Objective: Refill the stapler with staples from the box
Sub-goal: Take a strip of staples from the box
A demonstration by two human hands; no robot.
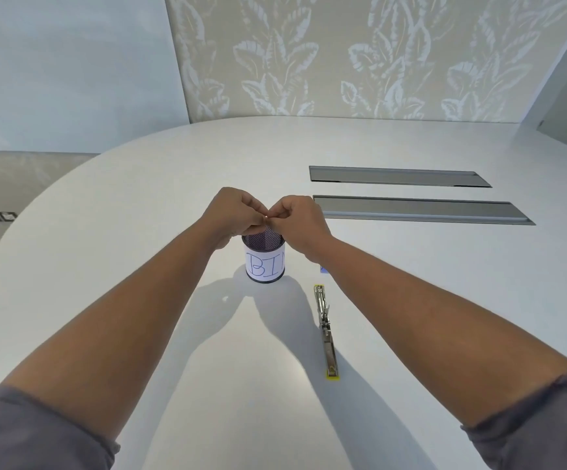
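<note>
White table point(411, 283) carries an opened silver stapler point(325, 329), yellow-tipped. Left hand point(233, 212) and right hand point(300, 220) pinch something tiny above a mesh cup point(264, 257) labelled "BIN".

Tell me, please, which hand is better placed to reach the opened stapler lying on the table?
The right hand, probably. The stapler lies open beside the right forearm, right of the mesh bin; the left hand would have to cross over. Both hands are pinched together above the bin.

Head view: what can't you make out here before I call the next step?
- What the left hand and right hand pinch: too small, hidden by fingers.
- Bin contents: hands and mesh block them.
- Small blue item: mostly behind the right forearm.
- Stapler channel: too small.
</note>
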